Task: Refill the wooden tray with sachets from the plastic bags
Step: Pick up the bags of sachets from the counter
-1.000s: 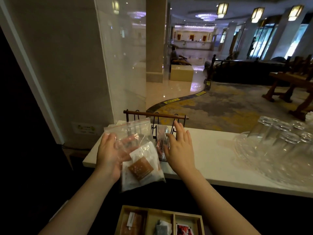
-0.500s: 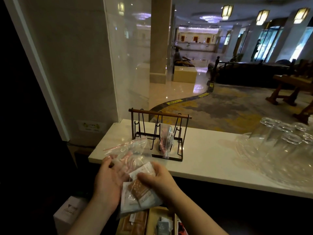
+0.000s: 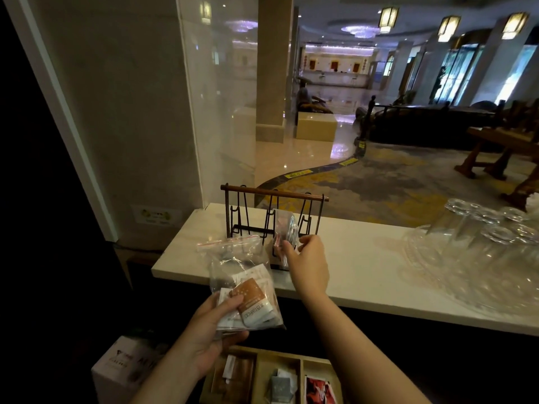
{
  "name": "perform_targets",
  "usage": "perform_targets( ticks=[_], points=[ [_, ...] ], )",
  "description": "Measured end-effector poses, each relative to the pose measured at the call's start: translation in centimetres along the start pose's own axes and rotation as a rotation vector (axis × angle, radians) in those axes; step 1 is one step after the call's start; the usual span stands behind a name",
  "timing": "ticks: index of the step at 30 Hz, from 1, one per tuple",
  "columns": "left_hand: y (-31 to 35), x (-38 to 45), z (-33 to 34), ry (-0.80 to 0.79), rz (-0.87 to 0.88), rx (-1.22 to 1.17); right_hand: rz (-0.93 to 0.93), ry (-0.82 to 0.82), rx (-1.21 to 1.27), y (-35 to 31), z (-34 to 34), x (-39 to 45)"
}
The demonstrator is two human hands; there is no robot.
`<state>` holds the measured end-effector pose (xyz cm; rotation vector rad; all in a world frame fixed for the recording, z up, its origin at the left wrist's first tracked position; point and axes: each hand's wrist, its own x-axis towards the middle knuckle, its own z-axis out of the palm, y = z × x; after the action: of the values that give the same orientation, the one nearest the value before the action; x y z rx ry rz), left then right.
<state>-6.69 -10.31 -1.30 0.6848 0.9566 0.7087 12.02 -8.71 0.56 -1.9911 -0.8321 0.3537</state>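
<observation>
refill barely begun, bags unopened
left hand (image 3: 210,330) clamps sachet bag (image 3: 245,290); right hand (image 3: 306,258) pinches second bag (image 3: 287,231) at frame centre; wooden tray (image 3: 280,363) sparse.

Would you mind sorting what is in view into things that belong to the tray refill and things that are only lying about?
Belongs to the job:
wooden tray
bag of sachets in the left hand
second bag at the right hand

Just lying about:
wire rack
upturned glasses
white box

Both forearms were bare, with no sleeves showing. The left hand (image 3: 208,335) and right hand (image 3: 307,266) wore no gloves, rings, or watch.
</observation>
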Motion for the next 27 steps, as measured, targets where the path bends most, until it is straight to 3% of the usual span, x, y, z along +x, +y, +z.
perform_targets(
  ticks=[8, 17, 19, 22, 27],
  points=[
    [-0.4, 1.4, 0.4, -0.018, -0.008, -0.016, -0.024, 0.072, -0.129, 0.3, 1.4, 2.6],
    [-0.6, 2.7, 0.3, -0.031, -0.011, 0.001, -0.450, 0.270, 0.041, -3.0, -2.2, 1.9],
    [-0.7, 2.8, 0.3, -0.025, -0.020, 0.002, -0.492, 0.165, 0.223, -3.9, -3.4, 1.3],
    [-0.7, 3.1, 0.4, -0.045, -0.073, -0.039, -0.343, -0.181, 0.583, -5.0, -4.4, 0.2],
    [-0.7, 3.1, 0.5, -0.099, -0.070, -0.114, -0.136, -0.567, 0.615, -4.0, -3.0, -1.5]
  ],
)
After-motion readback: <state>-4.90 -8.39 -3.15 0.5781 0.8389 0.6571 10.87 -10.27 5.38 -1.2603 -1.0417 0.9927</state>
